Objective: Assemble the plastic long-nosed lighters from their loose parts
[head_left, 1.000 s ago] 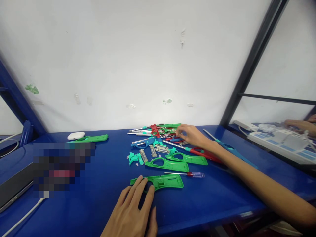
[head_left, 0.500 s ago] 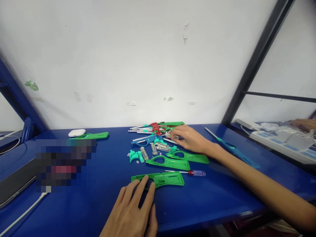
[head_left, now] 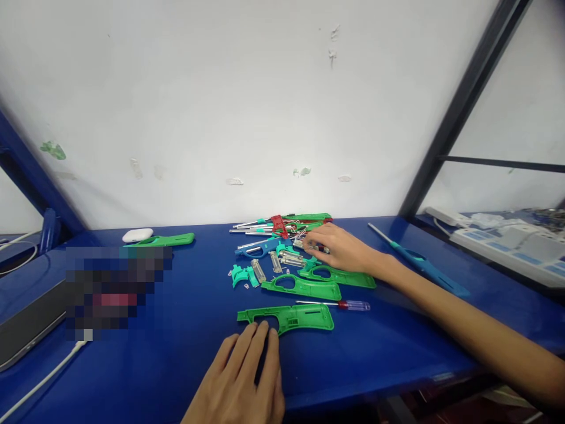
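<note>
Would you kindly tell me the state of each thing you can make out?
Nearest green shell: separate half, inner side up
Left hand: fingers extended at that shell's near edge
Right hand: fingers bent; grip unclear
Screwdriver: lying flat, unheld
Blue lighter at right: looks assembled, lying flat
White case: apparently closed
Teal parts: loose

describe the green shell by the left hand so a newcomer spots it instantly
On the blue table, find the purple-handled screwdriver. Just nearer the person, at the fingertips of the left hand, lies the green shell. What sets it apart: the other green shells all lie beyond that screwdriver.
</note>
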Available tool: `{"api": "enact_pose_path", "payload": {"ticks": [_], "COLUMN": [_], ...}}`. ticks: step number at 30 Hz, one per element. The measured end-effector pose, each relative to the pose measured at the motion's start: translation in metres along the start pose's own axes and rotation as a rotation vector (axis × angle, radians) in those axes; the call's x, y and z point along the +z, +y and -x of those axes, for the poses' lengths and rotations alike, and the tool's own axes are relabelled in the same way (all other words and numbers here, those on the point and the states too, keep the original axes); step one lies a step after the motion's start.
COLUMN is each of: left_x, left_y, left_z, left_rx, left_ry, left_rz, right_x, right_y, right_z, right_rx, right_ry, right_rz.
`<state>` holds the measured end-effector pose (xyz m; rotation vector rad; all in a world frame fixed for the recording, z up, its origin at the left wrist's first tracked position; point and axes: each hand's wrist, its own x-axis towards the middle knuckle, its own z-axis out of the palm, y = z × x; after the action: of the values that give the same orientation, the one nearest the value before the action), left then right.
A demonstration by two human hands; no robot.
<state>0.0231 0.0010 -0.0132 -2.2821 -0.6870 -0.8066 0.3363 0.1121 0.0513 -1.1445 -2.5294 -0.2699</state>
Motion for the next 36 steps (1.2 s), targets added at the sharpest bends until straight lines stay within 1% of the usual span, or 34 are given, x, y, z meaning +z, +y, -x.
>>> {"api": "enact_pose_path", "payload": {"ticks": [7,11,14,19,22,27,36], "left_x": [0.0,0.001,0.0,0.0,0.0,-0.001,0.001], "left_y": [-0.002,-0.002,-0.001,-0.001,-0.001,-0.002,-0.001], "left_z": [-0.002,-0.001,0.0,0.001,0.001,0.0,-0.002], "left_rx": [0.003,-0.012,-0.029,-0.041,-0.034,-0.03,-0.051], "left_ry": [0.0,0.009,0.005,0.001,-0.006,-0.005,-0.01], "left_rz": [0.016,0.022,0.039,0.064,0.075,0.083,0.107], "right_x": [0.006,0.005,0.001,-0.008,-0.011,-0.011,-0.008], "right_y": [0.009,0.008,0.001,-0.017,-0.029,-0.042,-0.047], "right_z": [0.002,0.002,0.001,0.001,0.002,0.001,0.001], "right_rx": [0.03,0.033,0.039,0.033,0.001,-0.096,-0.114], "right_ry": [-0.062,-0.071,-0.034,0.008,-0.02,-0.101,-0.134], "right_rz": [0.037,0.026,-0.001,-0.045,-0.066,-0.065,-0.037]}}
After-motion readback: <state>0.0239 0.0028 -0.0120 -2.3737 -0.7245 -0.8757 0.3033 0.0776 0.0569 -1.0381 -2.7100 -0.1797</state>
